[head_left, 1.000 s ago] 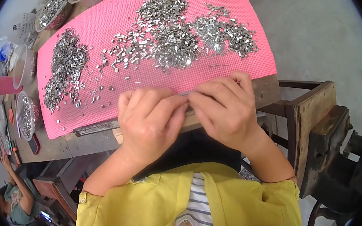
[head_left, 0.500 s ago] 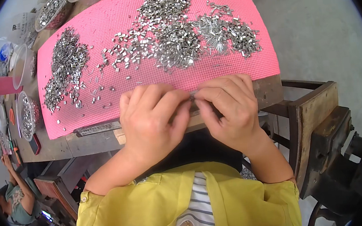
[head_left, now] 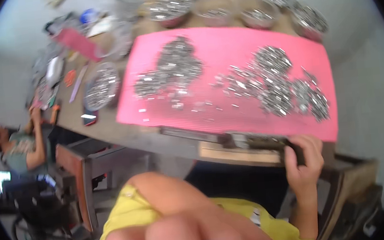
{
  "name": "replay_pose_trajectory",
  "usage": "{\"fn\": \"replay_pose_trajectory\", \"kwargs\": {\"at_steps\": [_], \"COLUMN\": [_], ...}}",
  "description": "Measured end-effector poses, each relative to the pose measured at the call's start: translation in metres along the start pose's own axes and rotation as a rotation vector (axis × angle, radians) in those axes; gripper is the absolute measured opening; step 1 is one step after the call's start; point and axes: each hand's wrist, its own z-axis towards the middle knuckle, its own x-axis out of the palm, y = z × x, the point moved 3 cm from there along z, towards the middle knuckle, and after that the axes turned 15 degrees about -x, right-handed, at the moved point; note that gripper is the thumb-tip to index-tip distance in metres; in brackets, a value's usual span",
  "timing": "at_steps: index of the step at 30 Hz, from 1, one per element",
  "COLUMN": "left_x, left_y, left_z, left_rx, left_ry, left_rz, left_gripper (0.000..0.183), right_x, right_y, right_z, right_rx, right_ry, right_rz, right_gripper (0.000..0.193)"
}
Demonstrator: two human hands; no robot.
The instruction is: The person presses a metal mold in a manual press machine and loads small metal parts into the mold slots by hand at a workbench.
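Note:
My right hand (head_left: pixel 307 157) is at the mat's front right corner, its thumb and fingers closed round the dark end of a long metal fixture (head_left: pixel 261 142). That fixture lies along the table's front edge, above a pale wooden strip (head_left: pixel 237 153). My left hand (head_left: pixel 175 237) is raised very near the camera at the lower edge. Its knuckles show large and blurred; the fingertips are hidden. Small shiny metal pieces lie in a left heap (head_left: pixel 172 64) and a right heap (head_left: pixel 276 86) on the pink mat (head_left: pixel 226 42).
Plastic bowls of metal pieces, including one bowl (head_left: pixel 101 87) on the left, stand around the mat. A phone (head_left: pixel 90 117), orange-handled tool (head_left: pixel 54 114) and white bottle (head_left: pixel 54 70) lie leftward. Another person (head_left: pixel 19 148) sits at far left. A wooden stand (head_left: pixel 354 192) is at lower right.
The view has swung left. My hands, earlier together at the mat's front edge, have parted: the left rose toward the camera, and the right moved onto the fixture's dark end.

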Motion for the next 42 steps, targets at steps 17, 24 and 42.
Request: {"fn": "replay_pose_trajectory", "kwargs": {"at_steps": [17,24,42], "left_x": [0.056,0.071,0.086], "left_y": [-0.076,-0.101,-0.107], "left_z": [-0.032,-0.065,-0.062], "left_rx": [-0.053,-0.043,-0.499], "left_ry": [0.225,0.032,-0.269], "left_rz": [-0.521,-0.577,0.254], "left_gripper": [0.020,0.019,0.007], "right_x": [-0.018,-0.031,-0.027], "right_y": [-0.003,0.026,0.063], "right_z": [-0.034,-0.031,-0.016], "right_rx": [0.003,-0.088,-0.149], "right_ry": [-0.087,-0.105,-0.150], "right_rz": [0.008,-0.035,-0.081], "right_gripper": [0.018,0.016,0.021]}}
